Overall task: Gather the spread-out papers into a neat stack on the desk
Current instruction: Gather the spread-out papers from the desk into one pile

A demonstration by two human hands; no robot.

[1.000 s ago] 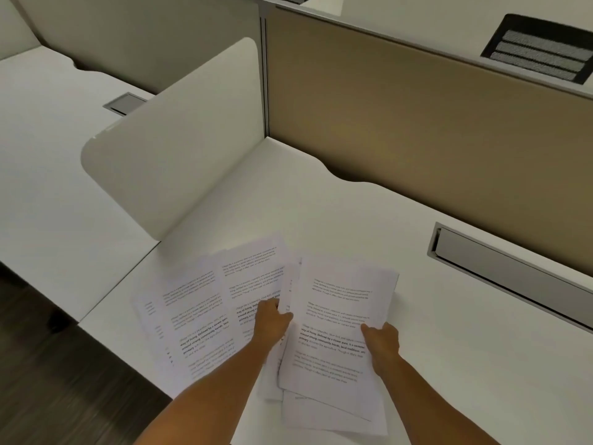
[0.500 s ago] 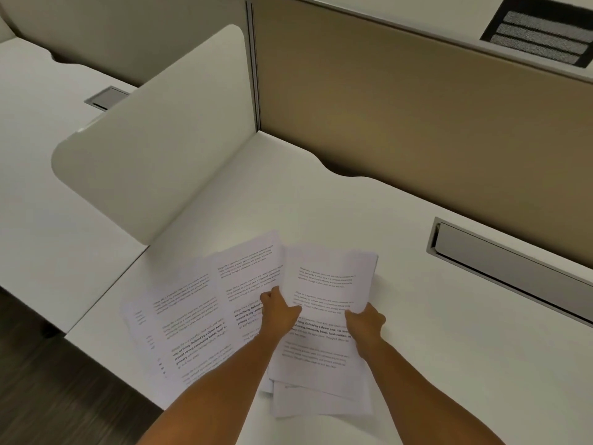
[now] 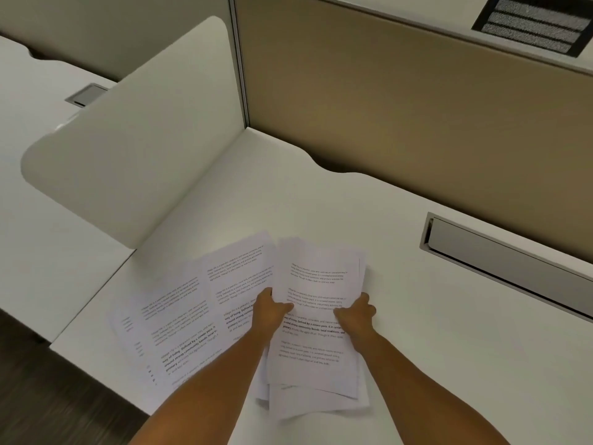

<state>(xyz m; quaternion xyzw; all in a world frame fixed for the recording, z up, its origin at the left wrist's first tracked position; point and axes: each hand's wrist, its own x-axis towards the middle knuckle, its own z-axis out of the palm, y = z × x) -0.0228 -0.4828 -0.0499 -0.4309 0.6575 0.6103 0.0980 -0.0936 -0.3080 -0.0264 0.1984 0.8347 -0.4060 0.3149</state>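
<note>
Several printed white sheets lie on the white desk [image 3: 449, 348]. A partly gathered bundle of papers [image 3: 316, 345] sits in front of me, its edges uneven at the bottom. My left hand [image 3: 268, 311] grips the bundle's left edge and my right hand [image 3: 354, 316] grips its right edge. To the left, more spread-out papers [image 3: 179, 319] fan across the desk toward its front left corner, overlapping one another and tucked partly under the bundle.
A white side divider [image 3: 134, 149] stands at the left and a tan partition [image 3: 401, 107] runs along the back. A grey cable tray slot [image 3: 500, 258] is set in the desk at the right. The desk's front left edge drops to dark floor [image 3: 48, 396].
Both hands have drawn closer together on the bundle's sides, and its sheets have pulled in narrower. The spread sheets on the left have not moved.
</note>
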